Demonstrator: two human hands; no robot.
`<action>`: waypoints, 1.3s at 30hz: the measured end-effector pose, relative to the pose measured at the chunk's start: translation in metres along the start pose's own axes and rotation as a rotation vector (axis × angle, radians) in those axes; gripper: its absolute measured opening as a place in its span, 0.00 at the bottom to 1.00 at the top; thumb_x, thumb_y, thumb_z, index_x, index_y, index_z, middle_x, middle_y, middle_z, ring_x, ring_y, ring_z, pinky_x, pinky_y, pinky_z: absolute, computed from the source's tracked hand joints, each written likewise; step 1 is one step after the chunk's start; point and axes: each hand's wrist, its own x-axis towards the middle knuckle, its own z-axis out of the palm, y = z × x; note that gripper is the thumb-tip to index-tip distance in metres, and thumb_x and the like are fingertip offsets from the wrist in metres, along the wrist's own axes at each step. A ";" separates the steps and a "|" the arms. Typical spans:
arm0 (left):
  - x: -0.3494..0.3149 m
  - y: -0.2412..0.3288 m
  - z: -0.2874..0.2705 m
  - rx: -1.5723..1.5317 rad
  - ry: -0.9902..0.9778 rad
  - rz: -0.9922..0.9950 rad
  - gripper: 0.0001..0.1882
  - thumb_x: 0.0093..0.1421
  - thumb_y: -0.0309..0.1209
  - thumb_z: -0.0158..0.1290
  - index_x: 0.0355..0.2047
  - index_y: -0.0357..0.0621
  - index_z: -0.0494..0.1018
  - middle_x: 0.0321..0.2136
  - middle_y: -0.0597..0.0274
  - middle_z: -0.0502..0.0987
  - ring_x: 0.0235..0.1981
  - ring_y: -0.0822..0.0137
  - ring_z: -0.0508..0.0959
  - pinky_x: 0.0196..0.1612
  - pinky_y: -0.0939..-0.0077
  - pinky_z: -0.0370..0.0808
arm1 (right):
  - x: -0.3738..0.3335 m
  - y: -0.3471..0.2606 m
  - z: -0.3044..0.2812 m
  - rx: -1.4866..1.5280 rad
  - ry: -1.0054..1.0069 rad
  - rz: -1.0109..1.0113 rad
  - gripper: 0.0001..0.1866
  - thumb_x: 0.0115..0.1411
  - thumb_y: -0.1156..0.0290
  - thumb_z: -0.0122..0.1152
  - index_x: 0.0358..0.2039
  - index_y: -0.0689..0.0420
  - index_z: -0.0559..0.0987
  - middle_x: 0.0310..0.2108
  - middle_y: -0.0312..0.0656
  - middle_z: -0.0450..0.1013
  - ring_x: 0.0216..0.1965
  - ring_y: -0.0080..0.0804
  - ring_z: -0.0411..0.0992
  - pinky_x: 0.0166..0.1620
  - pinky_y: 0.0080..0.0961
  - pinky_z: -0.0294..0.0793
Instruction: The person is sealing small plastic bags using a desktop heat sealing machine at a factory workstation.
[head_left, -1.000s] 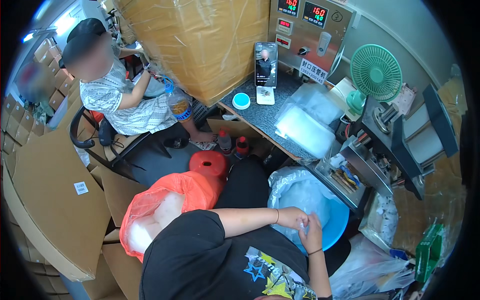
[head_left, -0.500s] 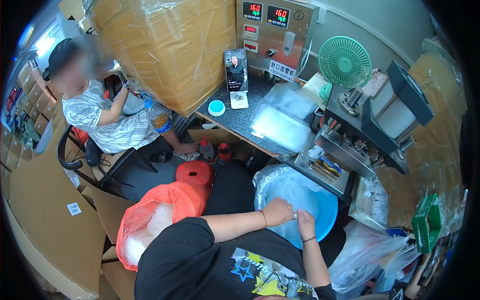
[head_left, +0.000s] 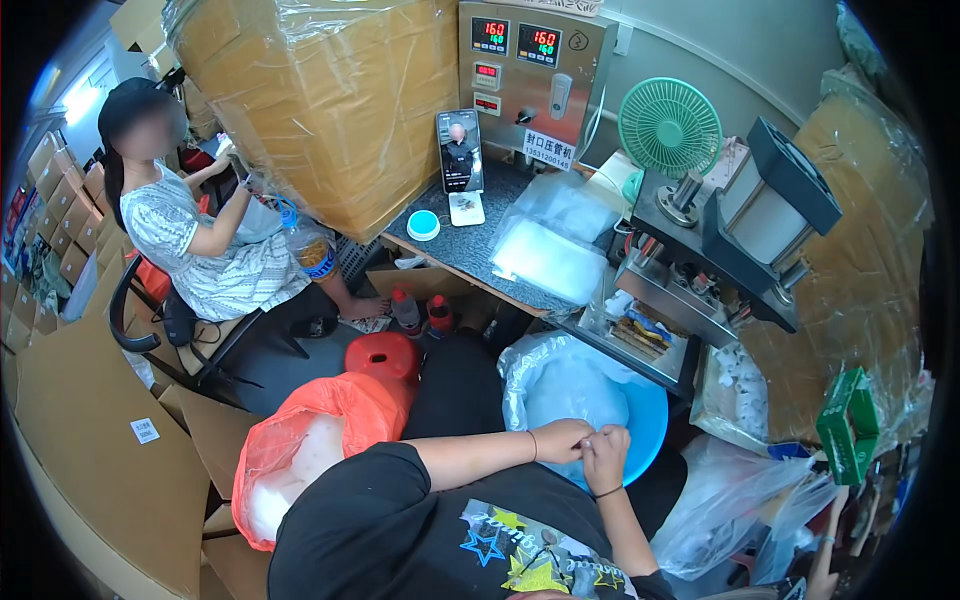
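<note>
Both my hands meet above the near rim of a blue basin (head_left: 650, 425) lined with a clear plastic bag (head_left: 575, 385). My left hand (head_left: 562, 440) has its fingers curled inward. Beside it, touching, my right hand (head_left: 605, 455) is closed too, fingertips pressed together. Whatever lies between the fingers is too small or hidden to name. Pale translucent contents fill the bag just beyond my hands. Left of my legs stands an orange-red plastic bag (head_left: 365, 405) with whitish contents (head_left: 310, 450).
Beyond the basin, a press machine (head_left: 745, 215), a green fan (head_left: 670, 127), plastic sheets (head_left: 550, 260) and a propped phone (head_left: 460, 150) stand on a dark worktop (head_left: 470, 235). A red stool (head_left: 382, 355) and large cartons (head_left: 110, 450) are left. A co-worker (head_left: 190, 235) sits at far left.
My hands have come closer together, with the right fingers now folded against the left. The co-worker's head has risen and turned. The whole view has shifted slightly.
</note>
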 end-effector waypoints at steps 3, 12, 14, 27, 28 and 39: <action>-0.005 -0.005 0.002 -0.079 0.007 -0.086 0.07 0.62 0.28 0.48 0.37 0.37 0.70 0.32 0.46 0.77 0.36 0.45 0.78 0.40 0.55 0.73 | -0.004 0.002 0.012 0.082 0.034 0.097 0.06 0.55 0.74 0.62 0.27 0.58 0.73 0.34 0.48 0.67 0.39 0.48 0.66 0.43 0.41 0.65; -0.016 -0.049 0.023 -0.822 0.069 -0.462 0.08 0.58 0.30 0.54 0.36 0.40 0.77 0.29 0.59 0.79 0.30 0.68 0.79 0.34 0.70 0.75 | -0.013 0.005 0.010 0.032 -0.243 0.047 0.13 0.61 0.71 0.59 0.46 0.61 0.74 0.43 0.52 0.72 0.46 0.53 0.70 0.54 0.43 0.68; -0.016 -0.050 0.018 -0.575 0.082 -0.334 0.08 0.54 0.27 0.55 0.35 0.43 0.78 0.29 0.62 0.80 0.29 0.67 0.79 0.33 0.69 0.74 | -0.018 0.022 0.032 0.132 -0.163 0.105 0.14 0.63 0.71 0.57 0.49 0.62 0.73 0.44 0.51 0.73 0.48 0.49 0.72 0.55 0.41 0.69; -0.019 -0.009 -0.011 0.402 0.319 0.130 0.01 0.55 0.29 0.51 0.29 0.49 0.73 0.30 0.59 0.75 0.30 0.54 0.78 0.31 0.58 0.76 | -0.017 0.031 0.018 0.567 -0.463 0.632 0.12 0.65 0.76 0.53 0.48 0.59 0.79 0.34 0.40 0.79 0.36 0.34 0.78 0.42 0.29 0.76; -0.021 -0.008 -0.011 0.440 0.260 0.123 0.02 0.55 0.30 0.51 0.28 0.49 0.74 0.30 0.60 0.75 0.30 0.54 0.78 0.30 0.58 0.76 | -0.023 0.031 0.018 0.566 -0.458 0.655 0.12 0.65 0.76 0.53 0.48 0.59 0.79 0.34 0.40 0.79 0.36 0.34 0.78 0.42 0.29 0.76; -0.040 0.009 -0.030 0.168 0.119 -0.053 0.09 0.60 0.33 0.55 0.38 0.46 0.76 0.40 0.52 0.78 0.41 0.47 0.79 0.42 0.54 0.76 | -0.021 0.069 0.050 0.356 -0.537 0.459 0.14 0.61 0.60 0.57 0.40 0.57 0.76 0.34 0.51 0.78 0.38 0.55 0.76 0.40 0.47 0.74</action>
